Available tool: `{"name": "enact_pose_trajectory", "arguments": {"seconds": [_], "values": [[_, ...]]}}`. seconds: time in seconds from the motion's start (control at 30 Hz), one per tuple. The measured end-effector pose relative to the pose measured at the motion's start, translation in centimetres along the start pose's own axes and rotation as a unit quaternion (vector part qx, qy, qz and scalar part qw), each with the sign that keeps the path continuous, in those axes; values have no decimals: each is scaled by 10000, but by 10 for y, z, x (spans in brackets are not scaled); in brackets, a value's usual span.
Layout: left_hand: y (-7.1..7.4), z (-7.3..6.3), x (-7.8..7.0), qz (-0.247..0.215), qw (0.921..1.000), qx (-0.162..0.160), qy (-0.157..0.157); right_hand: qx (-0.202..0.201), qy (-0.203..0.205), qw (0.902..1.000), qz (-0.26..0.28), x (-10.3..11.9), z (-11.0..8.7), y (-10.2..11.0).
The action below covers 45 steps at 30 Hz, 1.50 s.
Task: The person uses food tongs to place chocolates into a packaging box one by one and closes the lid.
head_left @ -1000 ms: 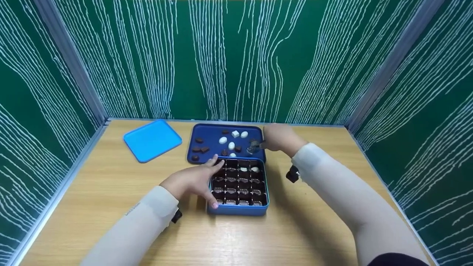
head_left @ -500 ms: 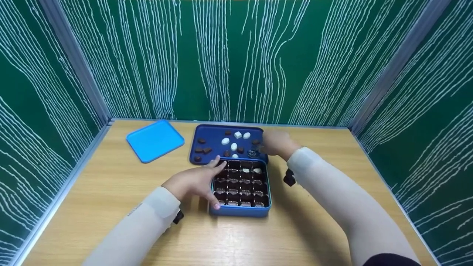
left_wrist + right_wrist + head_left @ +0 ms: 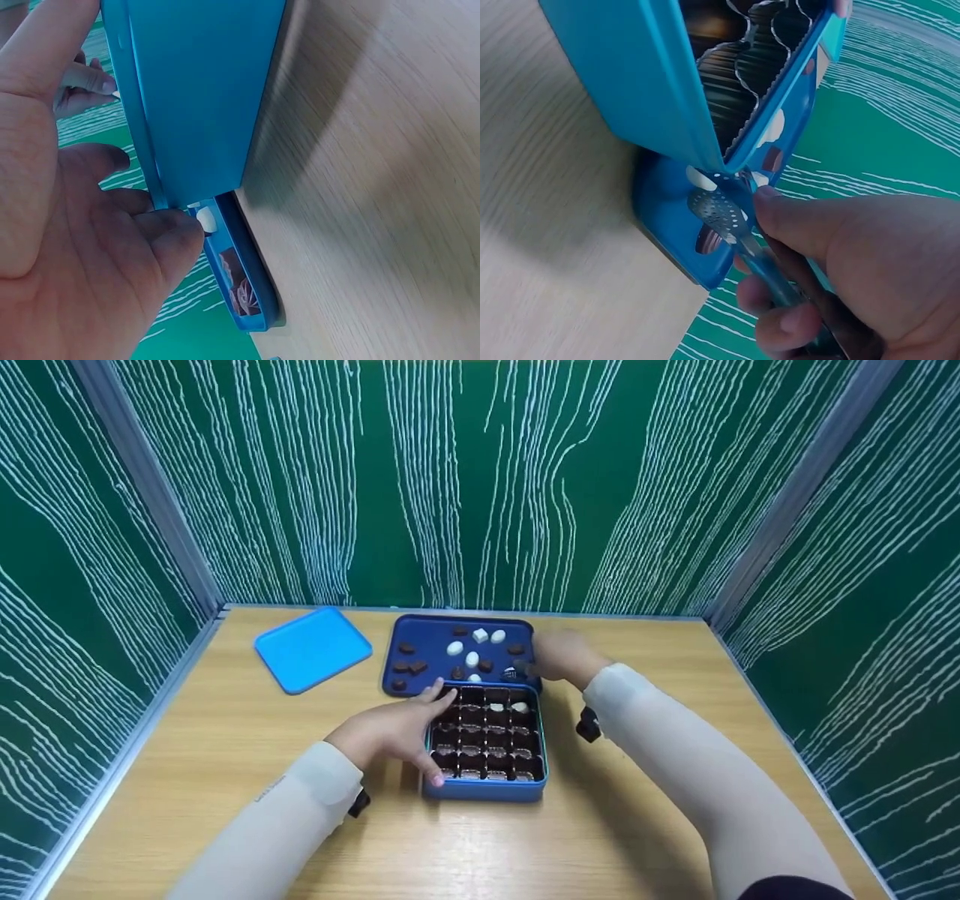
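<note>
In the head view, the left hand (image 3: 397, 726), fingers spread, spans the left edge of the blue tin (image 3: 484, 790); wooden tabletop (image 3: 615, 825) stretches either side, a navy tray (image 3: 429, 639) just past the far edge. Left wrist: fingers (image 3: 174, 244) lie at the tin's corner. Right wrist: the right hand (image 3: 877, 262) grips perforated tongs (image 3: 762, 268) over the tray.

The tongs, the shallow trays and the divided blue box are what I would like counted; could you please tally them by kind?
Trays: 2 (light blue tray, dark blue tray)
Divided box: 1
Perforated tongs: 1
Total: 4
</note>
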State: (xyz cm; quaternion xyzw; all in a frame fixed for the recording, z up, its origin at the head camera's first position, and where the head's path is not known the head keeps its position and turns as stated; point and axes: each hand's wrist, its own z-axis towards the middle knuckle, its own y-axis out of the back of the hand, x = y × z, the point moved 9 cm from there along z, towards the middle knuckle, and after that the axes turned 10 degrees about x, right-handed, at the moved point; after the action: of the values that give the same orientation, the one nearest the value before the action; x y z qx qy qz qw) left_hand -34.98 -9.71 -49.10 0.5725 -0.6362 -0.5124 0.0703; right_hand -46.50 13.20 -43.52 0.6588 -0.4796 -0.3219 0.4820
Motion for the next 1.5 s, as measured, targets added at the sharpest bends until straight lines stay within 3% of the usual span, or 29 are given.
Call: {"name": "enact_pose_trajectory", "arguments": {"seconds": [0.23,0.4,0.53,0.67,0.8,0.9,1.17,1.5], "values": [[0,-1,2,-4,10000,-15,29,-41,58,10000,20,-1,-3,9],[1,-2,3,156,9998,-63,-105,-136,117,9998,-66,8,-13,28],[1,-3,5,225,9996,-102,-168,-257,328,9985,-354,26,-27,45],[3,-4,6,183,9996,-120,-163,-255,791,9935,-782,53,-39,53],[4,-5,7,184,9997,-129,-24,-96,1213,9852,-1209,83,-44,49],[5,-5,7,220,9996,-136,90,7,1307,9782,-1613,100,-45,43],[5,-3,2,282,9992,-130,244,242,918,9631,-2519,121,-34,30],[6,-3,0,240,9992,-108,297,682,828,9478,-3002,141,-19,14]]}}
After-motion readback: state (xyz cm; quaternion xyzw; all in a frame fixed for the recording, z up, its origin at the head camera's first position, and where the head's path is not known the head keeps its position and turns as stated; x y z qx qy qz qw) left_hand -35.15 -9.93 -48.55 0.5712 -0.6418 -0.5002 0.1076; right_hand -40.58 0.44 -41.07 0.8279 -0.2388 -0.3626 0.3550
